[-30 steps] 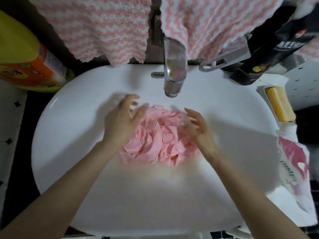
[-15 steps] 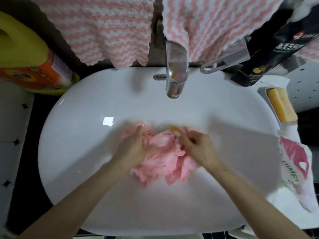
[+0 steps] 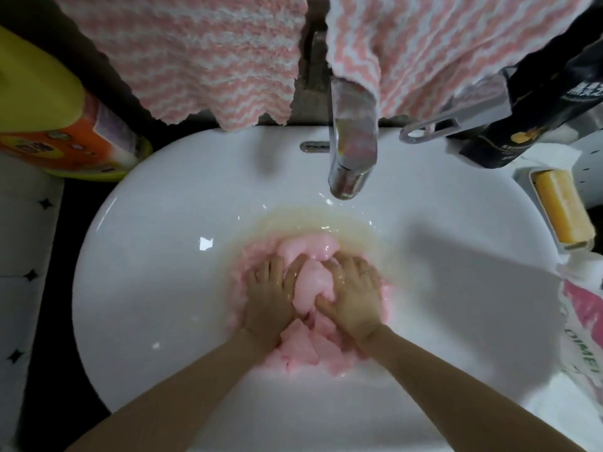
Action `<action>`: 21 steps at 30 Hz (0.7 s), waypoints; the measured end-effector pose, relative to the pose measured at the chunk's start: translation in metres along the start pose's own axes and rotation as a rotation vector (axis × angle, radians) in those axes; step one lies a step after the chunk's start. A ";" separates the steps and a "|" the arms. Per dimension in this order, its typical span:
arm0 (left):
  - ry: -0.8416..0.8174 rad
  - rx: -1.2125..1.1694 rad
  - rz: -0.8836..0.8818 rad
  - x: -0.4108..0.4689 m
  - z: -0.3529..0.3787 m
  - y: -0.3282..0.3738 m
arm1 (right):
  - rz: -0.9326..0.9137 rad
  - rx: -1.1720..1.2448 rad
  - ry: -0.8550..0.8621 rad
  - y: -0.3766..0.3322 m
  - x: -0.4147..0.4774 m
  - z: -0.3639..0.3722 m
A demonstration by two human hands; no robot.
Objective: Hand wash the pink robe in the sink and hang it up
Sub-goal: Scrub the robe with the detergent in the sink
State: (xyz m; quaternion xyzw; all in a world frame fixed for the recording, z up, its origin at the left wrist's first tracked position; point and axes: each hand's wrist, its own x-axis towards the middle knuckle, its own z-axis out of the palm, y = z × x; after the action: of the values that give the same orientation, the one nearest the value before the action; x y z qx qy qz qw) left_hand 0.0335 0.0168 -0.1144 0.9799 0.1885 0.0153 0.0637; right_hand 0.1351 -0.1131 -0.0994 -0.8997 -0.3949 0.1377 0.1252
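The pink robe (image 3: 311, 282) lies bunched and wet at the bottom of the white sink (image 3: 146, 256), in shallow yellowish water. My left hand (image 3: 269, 296) presses flat on its left side with fingers spread. On the right side of the bundle rests my right hand (image 3: 354, 296), fingers curled over a fold and thumb tucked into the cloth. A bulge of pink cloth rises between the two hands. More of the robe shows below my wrists.
The chrome faucet (image 3: 352, 151) hangs over the back of the basin. Pink-and-white striped towels (image 3: 202, 57) hang above. A yellow detergent bottle (image 3: 49, 109) stands at left. A yellow soap bar (image 3: 563, 210), a black pouch (image 3: 535, 109) and a pink-printed bag (image 3: 584, 324) sit at right.
Both hands have gone from gathering the loose robe to pressing it down into the basin. The robe is now soaked and flatter, and yellowish water has spread around it.
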 end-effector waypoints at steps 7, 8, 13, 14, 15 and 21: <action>0.006 -0.106 -0.034 0.030 0.013 -0.003 | 0.049 0.028 0.199 -0.001 0.033 0.006; 0.009 -0.118 -0.027 0.033 0.014 -0.004 | 0.059 0.018 0.210 -0.002 0.036 0.007; -0.048 -0.175 -0.023 0.038 0.022 -0.003 | 0.122 -0.022 0.261 -0.008 0.045 0.008; -0.082 -0.171 -0.017 0.040 0.023 -0.003 | 0.154 -0.009 0.240 -0.010 0.047 0.007; -0.114 -0.165 -0.009 0.044 0.018 -0.002 | 0.167 0.001 0.241 -0.011 0.050 0.006; -0.211 -0.174 -0.145 0.063 -0.023 0.007 | 0.466 0.141 -0.101 -0.015 0.064 -0.013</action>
State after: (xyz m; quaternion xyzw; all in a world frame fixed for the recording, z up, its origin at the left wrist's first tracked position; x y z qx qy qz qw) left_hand 0.0938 0.0362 -0.0897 0.9506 0.2492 -0.0764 0.1686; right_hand 0.1712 -0.0569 -0.0919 -0.9474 -0.1722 0.2348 0.1329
